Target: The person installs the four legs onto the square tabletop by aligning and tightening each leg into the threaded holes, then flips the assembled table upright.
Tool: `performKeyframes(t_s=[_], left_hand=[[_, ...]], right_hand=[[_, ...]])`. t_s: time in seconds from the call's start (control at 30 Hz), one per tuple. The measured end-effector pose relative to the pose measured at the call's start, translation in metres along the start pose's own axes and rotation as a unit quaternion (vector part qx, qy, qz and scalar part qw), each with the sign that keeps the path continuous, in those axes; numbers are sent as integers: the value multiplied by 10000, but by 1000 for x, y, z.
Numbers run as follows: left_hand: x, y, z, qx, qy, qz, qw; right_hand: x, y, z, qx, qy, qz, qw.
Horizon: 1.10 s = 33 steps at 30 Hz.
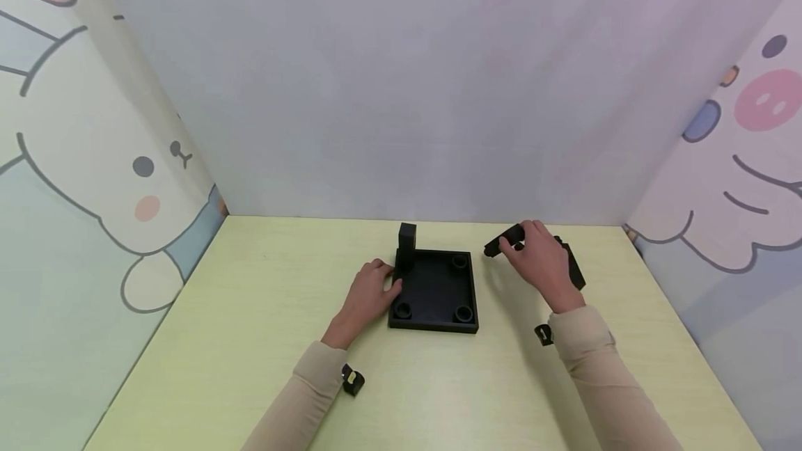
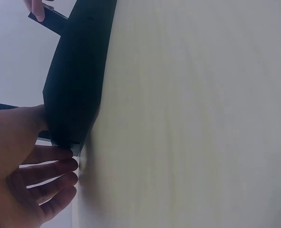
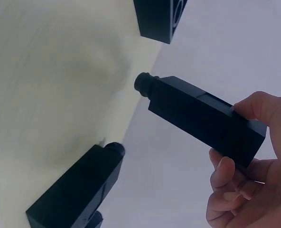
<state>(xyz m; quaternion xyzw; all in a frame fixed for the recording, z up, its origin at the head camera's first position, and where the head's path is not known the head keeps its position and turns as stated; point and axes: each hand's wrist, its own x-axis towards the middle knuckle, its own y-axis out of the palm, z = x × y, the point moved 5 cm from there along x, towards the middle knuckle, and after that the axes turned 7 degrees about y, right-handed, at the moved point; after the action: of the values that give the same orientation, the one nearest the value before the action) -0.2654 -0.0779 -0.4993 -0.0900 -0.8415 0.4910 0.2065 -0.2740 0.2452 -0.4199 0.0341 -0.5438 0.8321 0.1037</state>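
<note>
We are watching two bare hands working over a pale yellow table (image 1: pixel 426 388). The left hand (image 1: pixel 370 291) is grasping the left side of a black square tray (image 1: pixel 435 298): its thumb is reaching over the rim, while its fingers are lying along the outside. The tray is resting near the middle of the table, and we are counting three round sockets in its corners. At its far left corner a black post (image 1: pixel 407 239) is standing upright.

To the right of the tray, the right hand (image 1: pixel 541 259) is pinching a black block (image 3: pixel 202 116) between thumb and fingers. It is holding this block by one end, above the table and apart from the tray; the round peg (image 3: pixel 144 84) at the other end is pointing away from the palm. Another black block (image 1: pixel 575 268) is lying just beyond the right hand, partly hidden by it.

Both forearms are wearing beige sleeves (image 1: pixel 313 374), and a small black device (image 1: pixel 353 380) is showing beside each cuff. Behind the table a plain pale backdrop (image 1: pixel 407 89) is hanging, and we are noticing cartoon animals on the side panels, a pink-snouted one (image 1: pixel 773 99) among them on the right
</note>
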Motion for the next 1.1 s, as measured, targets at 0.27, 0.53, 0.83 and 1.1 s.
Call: performKeyframes(t_s=[0.27, 0.53, 0.83, 1.1], left_hand=[[1, 0, 0, -1, -48, -18, 10000], [0, 1, 0, -38, -92, 15, 9999], [-1, -1, -1, -4, -36, -81, 10000], [-2, -3, -4, -77, -52, -30, 10000]], right_hand=[[7, -3, 21, 37, -307, 125, 9994], [8, -6, 39, 11, -360, 347, 9988], [9, -9, 56, 15, -747, 573, 9956], [13, -2, 64, -124, -874, 880, 9922]])
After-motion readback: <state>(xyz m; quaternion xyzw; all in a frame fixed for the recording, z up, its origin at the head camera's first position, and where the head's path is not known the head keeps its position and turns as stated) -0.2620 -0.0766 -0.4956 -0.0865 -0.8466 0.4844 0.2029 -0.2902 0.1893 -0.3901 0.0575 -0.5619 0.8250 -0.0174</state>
